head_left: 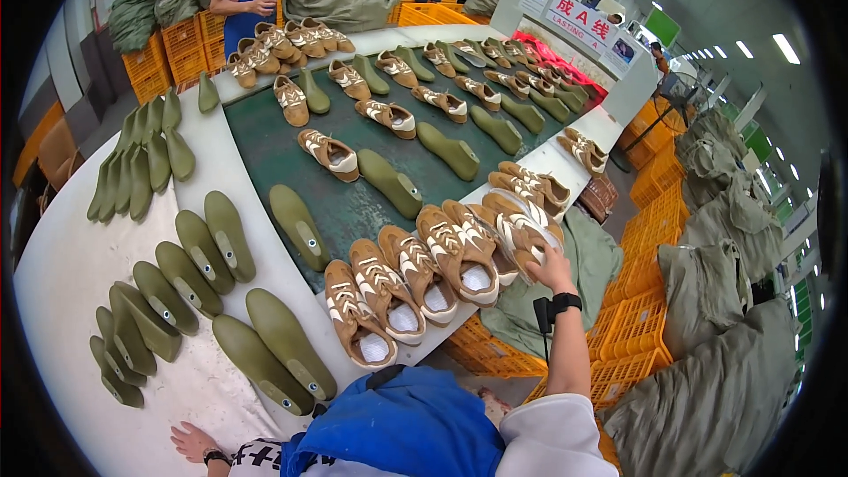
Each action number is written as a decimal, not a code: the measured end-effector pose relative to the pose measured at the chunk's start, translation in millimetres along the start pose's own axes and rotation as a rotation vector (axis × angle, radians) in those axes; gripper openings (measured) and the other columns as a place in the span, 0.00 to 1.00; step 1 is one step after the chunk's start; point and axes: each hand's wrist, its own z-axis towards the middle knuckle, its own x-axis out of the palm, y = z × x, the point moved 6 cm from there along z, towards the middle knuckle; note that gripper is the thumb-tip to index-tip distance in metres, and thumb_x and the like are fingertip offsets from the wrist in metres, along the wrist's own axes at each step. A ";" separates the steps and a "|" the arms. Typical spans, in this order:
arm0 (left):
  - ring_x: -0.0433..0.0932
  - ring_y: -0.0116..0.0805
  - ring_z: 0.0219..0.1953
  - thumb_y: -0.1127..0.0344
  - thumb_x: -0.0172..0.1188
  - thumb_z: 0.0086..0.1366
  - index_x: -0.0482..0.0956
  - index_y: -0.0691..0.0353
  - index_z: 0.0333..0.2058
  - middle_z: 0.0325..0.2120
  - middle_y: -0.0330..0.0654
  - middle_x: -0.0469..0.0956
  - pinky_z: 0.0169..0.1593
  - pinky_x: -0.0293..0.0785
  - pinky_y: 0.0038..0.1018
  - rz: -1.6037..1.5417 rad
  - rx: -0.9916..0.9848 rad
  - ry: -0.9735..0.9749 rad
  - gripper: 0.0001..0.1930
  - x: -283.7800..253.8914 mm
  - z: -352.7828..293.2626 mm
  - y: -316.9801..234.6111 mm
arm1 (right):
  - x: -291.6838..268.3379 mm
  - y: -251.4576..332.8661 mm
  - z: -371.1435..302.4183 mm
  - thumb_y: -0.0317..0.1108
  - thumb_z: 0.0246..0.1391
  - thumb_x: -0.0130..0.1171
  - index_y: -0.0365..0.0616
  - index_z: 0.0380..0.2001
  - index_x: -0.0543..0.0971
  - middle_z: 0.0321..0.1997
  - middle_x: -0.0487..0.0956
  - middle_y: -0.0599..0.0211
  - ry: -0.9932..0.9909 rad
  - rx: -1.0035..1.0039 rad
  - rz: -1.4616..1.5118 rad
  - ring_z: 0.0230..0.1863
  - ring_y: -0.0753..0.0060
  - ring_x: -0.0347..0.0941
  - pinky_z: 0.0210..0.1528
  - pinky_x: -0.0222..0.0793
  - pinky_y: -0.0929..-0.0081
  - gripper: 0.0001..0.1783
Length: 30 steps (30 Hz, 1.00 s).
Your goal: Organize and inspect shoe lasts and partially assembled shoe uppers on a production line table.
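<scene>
My right hand [552,269] is closed on the end of a brown and white sneaker [521,225], which tilts so that its pale sole edge shows. That shoe leans against a row of brown sneakers [411,269] standing along the near table edge, with white stuffing in several openings. My left hand [194,442] lies with its fingers spread on the white tabletop [203,380] and holds nothing. The nearest things to it are a pair of large olive-green shoe lasts [274,349]. More green lasts [163,296] stand in a slanting row farther left.
A dark green conveyor belt [353,203] carries sneakers and lasts in pairs. Across the table stands a person in a blue apron [256,0], near a heap of sneakers [283,44]. Orange crates [640,327] and grey-green sacks [707,380] line my right side.
</scene>
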 end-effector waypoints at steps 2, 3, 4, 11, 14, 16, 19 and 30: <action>0.60 0.39 0.60 0.38 0.36 0.65 0.61 0.39 0.60 0.61 0.35 0.61 0.58 0.58 0.44 -0.005 -0.008 -0.012 0.28 0.9 -0.4 2.8 | 14.2 -14.4 8.5 0.42 0.37 0.68 0.44 0.41 0.76 0.44 0.76 0.54 0.117 0.046 0.188 0.46 0.53 0.71 0.47 0.68 0.64 0.26; 0.60 0.39 0.60 0.38 0.36 0.65 0.61 0.39 0.60 0.61 0.35 0.61 0.58 0.58 0.44 -0.005 -0.013 -0.012 0.28 -2.1 -2.2 3.7 | 22.4 -18.4 10.6 0.43 0.36 0.69 0.44 0.40 0.76 0.45 0.75 0.52 0.235 0.090 0.372 0.46 0.53 0.71 0.47 0.68 0.64 0.27; 0.61 0.39 0.60 0.39 0.36 0.65 0.62 0.40 0.60 0.60 0.35 0.61 0.57 0.59 0.44 -0.007 -0.006 -0.006 0.28 -6.8 -5.9 1.3 | 18.9 -23.8 14.2 0.43 0.36 0.69 0.44 0.40 0.76 0.45 0.75 0.52 0.234 0.084 0.373 0.46 0.53 0.71 0.47 0.68 0.64 0.27; 0.62 0.43 0.59 0.44 0.39 0.67 0.62 0.48 0.59 0.60 0.41 0.62 0.55 0.62 0.46 -0.008 0.056 -0.034 0.26 -17.8 -11.9 7.3 | -72.8 37.6 23.0 0.35 0.38 0.69 0.36 0.32 0.72 0.42 0.72 0.55 -0.218 -0.305 0.405 0.44 0.56 0.69 0.48 0.66 0.66 0.21; 0.60 0.46 0.60 0.47 0.41 0.67 0.62 0.50 0.59 0.61 0.42 0.60 0.58 0.60 0.46 -0.050 0.012 0.035 0.25 -36.3 -20.6 -2.0 | -110.9 118.0 -8.9 0.28 0.48 0.62 0.41 0.30 0.70 0.24 0.72 0.76 0.032 -0.142 0.900 0.19 0.85 0.68 0.19 0.64 0.86 0.10; 0.57 0.47 0.62 0.48 0.41 0.67 0.61 0.50 0.60 0.62 0.42 0.57 0.60 0.57 0.47 -0.108 0.024 0.041 0.26 -41.0 -22.8 -2.5 | -117.8 175.3 -37.8 0.26 0.49 0.60 0.42 0.35 0.69 0.27 0.73 0.75 0.198 -0.140 1.102 0.21 0.85 0.70 0.21 0.67 0.86 0.11; 0.55 0.46 0.64 0.49 0.42 0.67 0.60 0.49 0.60 0.63 0.42 0.55 0.62 0.53 0.46 -0.150 -0.011 0.076 0.26 -42.8 -23.8 3.9 | -98.9 258.3 -86.2 0.25 0.46 0.64 0.40 0.42 0.72 0.35 0.78 0.68 0.383 -0.419 1.162 0.32 0.78 0.75 0.33 0.74 0.80 0.19; 0.51 0.48 0.65 0.51 0.44 0.66 0.60 0.51 0.60 0.64 0.42 0.54 0.64 0.49 0.46 -0.233 -0.033 0.095 0.26 -42.6 -28.0 4.3 | -4.6 378.8 -230.4 0.43 0.49 0.60 0.42 0.33 0.69 0.27 0.75 0.55 1.119 -1.255 0.482 0.32 0.49 0.73 0.32 0.67 0.61 0.17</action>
